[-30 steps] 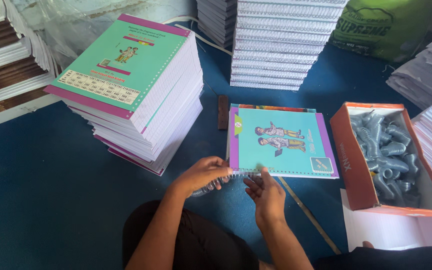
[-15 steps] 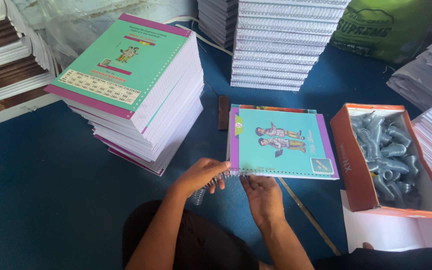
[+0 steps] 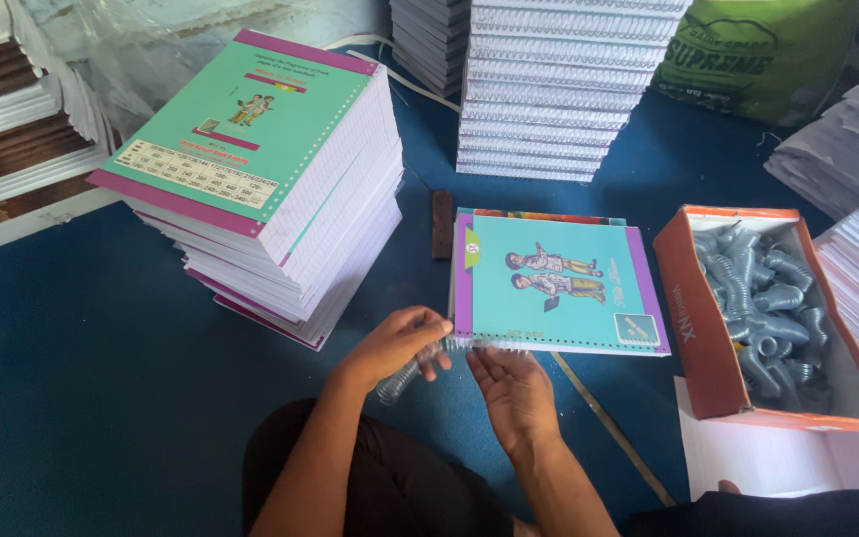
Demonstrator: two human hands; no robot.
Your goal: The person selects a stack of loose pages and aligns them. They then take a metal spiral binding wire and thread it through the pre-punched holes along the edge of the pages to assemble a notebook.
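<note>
- Teal notebook (image 3: 559,283) flat on blue floor (image 3: 82,378), centre frame, its punched near edge just above both hands.
- Left hand (image 3: 397,343) curled shut around clear spiral coil (image 3: 402,378), at the book's lower-left corner.
- Right hand (image 3: 514,390) open, palm up, fingertips touching the edge.

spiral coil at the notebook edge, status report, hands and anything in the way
Left hand grips clear spiral coil at notebook near corner. Right hand open, palm up, just below punched edge. Nothing blocking; box of coils off to the right.
</note>
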